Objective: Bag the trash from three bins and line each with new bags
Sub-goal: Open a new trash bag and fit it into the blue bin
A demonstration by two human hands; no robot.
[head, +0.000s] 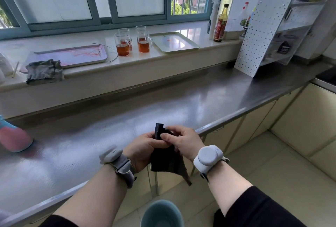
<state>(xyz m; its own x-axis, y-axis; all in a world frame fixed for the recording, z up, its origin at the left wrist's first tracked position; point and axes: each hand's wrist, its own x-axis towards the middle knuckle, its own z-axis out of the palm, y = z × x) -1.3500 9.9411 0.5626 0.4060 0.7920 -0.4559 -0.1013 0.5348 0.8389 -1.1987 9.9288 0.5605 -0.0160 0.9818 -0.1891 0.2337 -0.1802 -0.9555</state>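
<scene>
Black plastic, a folded bag point(168, 157), is pinched by my left hand point(143, 149) and right hand point(182, 140) at lower centre; I should rub the mouth apart (patiently) above the bin point(161, 215).

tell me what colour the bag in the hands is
Black: the bag shows clearly in the head view.

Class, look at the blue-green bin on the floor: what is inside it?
The bin shows only a bare, smooth inner wall, with no liner over its rim. Its bottom is cut off by the picture's edge. Above it, both hands hold a folded black bag.
</scene>
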